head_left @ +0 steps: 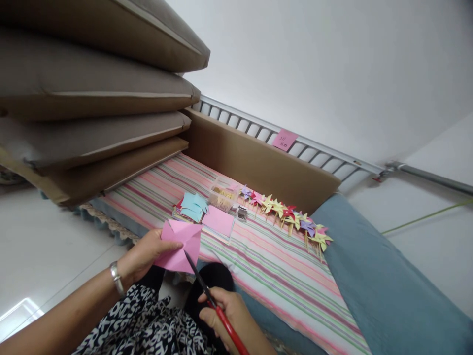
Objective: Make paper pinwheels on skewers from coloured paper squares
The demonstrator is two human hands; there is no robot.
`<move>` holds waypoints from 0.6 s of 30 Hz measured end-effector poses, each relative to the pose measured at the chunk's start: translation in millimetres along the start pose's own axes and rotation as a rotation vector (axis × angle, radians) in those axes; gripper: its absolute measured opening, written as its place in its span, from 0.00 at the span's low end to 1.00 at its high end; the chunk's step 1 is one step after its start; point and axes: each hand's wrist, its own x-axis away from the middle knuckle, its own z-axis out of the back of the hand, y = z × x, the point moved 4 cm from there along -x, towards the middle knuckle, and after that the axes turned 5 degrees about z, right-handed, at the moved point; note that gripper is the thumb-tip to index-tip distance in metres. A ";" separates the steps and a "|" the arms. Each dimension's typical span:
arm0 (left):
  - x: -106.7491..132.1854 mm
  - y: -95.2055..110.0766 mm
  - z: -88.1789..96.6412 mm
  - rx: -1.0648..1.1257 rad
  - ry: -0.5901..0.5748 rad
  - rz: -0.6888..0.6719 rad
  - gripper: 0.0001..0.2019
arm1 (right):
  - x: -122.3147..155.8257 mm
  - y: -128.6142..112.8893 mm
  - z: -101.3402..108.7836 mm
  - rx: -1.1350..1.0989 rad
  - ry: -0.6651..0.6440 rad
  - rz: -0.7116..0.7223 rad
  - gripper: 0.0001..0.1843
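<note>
My left hand (148, 254) pinches a folded pink paper square (181, 249) at its left edge, thumb on top, and holds it above my lap. My right hand (225, 313) grips red-handled scissors (212, 298). Their dark blades point up and left, and the tips touch the lower edge of the pink paper. A silver watch band circles my left wrist.
On the striped sheet (266, 266) lie a stack of blue paper pieces (192, 206), a pink sheet on a clear lid (219, 221), a clear box of sticks (222, 193), and a row of paper pinwheels (288, 214). A cardboard wall (258, 165) stands behind; stacked cushions (92, 98) loom left.
</note>
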 end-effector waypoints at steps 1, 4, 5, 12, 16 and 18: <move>-0.1 -0.1 0.0 -0.004 0.001 -0.002 0.23 | 0.1 -0.3 -0.1 -0.005 0.009 -0.008 0.09; 0.1 -0.1 -0.7 -0.017 0.008 -0.001 0.23 | 0.2 -2.0 -0.9 -0.014 0.032 -0.027 0.08; 0.2 0.1 -1.3 -0.019 0.003 -0.004 0.23 | 0.2 -2.9 -1.2 -0.013 0.034 -0.034 0.08; -1.4 -0.7 -1.7 -0.028 0.014 -0.004 0.23 | 1.7 -7.9 -1.2 -0.011 0.037 -0.047 0.07; -1.1 -1.2 -1.2 -0.036 0.034 0.001 0.21 | 1.6 -7.5 -0.4 -0.011 0.036 -0.049 0.06; -1.0 -0.9 -1.7 -0.032 0.034 -0.004 0.21 | 1.6 -7.1 -0.1 -0.015 0.038 -0.052 0.06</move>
